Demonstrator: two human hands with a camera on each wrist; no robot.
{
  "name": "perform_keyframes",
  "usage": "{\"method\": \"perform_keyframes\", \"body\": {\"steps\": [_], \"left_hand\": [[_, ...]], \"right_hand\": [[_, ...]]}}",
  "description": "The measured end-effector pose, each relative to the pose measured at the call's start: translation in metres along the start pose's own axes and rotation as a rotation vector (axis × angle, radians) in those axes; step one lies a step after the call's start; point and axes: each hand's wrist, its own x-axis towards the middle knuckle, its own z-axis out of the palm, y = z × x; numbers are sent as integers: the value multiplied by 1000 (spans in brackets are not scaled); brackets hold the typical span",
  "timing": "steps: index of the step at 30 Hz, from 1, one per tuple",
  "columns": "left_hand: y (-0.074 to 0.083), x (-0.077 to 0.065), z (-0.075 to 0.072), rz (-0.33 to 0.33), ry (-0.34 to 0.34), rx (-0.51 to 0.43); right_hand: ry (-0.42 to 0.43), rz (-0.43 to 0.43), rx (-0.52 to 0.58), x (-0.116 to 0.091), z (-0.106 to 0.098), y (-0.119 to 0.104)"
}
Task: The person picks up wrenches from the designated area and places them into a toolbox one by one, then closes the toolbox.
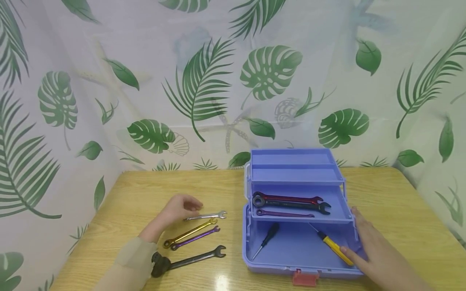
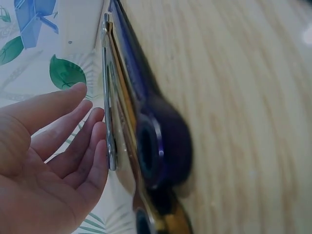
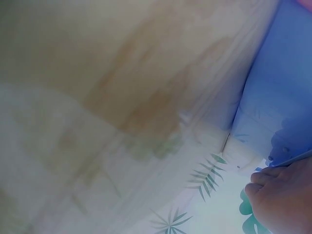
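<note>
My left hand (image 1: 182, 208) is beside a silver wrench (image 1: 209, 216), fingers loosely bent and palm empty in the left wrist view. Nearer to me lie a gold wrench (image 1: 191, 232), a purple wrench (image 1: 196, 238) and a larger black wrench (image 1: 198, 258), its near end partly covered by a dark shape. My right hand (image 1: 376, 248) holds the right wall of the blue toolbox (image 1: 251, 264), thumb over the rim, fingers along the outside. In its tray (image 1: 291, 220) lie a red wrench (image 1: 291, 197), a black wrench (image 1: 291, 204) and a small purple wrench (image 1: 285, 214).
In the toolbox bottom lie a black-handled screwdriver (image 1: 271, 234) and a yellow-handled screwdriver (image 1: 335, 247). An upper tray (image 1: 295, 173) is raised at the back. A pink latch (image 1: 306, 279) hangs at the front. A leaf-patterned cloth (image 1: 218, 133) stands behind the wooden table (image 1: 145, 186).
</note>
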Motion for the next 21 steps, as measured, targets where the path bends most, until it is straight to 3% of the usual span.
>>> {"method": "perform_keyframes", "body": {"steps": [10,21], "left_hand": [[-2,1,3,13,-37,20],[-7,4,2,74,-53,62]], "right_hand": [[11,-28,32,0,2,3],[40,-39,37,0,3,3]]}}
